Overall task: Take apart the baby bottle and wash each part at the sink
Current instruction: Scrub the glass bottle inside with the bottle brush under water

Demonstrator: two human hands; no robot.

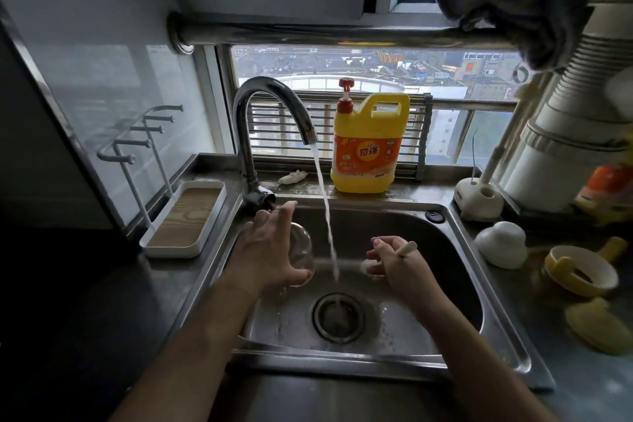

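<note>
My left hand (274, 250) holds the clear bottle body (301, 252) sideways over the steel sink (394, 226), thumb under it and fingers spread across its top. My right hand (394, 260) grips the white handle of a bottle brush (407, 248); the blurred brush shaft reaches left through the water stream toward the bottle's mouth. Water runs from the faucet (270, 113) down to the drain (337, 317). On the counter to the right lie a white dome cap (501, 243), a yellow handled collar ring (582, 271) and another yellow part (596, 325).
A yellow dish-soap jug (368, 147) stands on the ledge behind the sink. At the left stands a white drying rack with a wood-look tray (186, 216). A white brush holder (478, 197) and a large white appliance (575, 147) crowd the right back.
</note>
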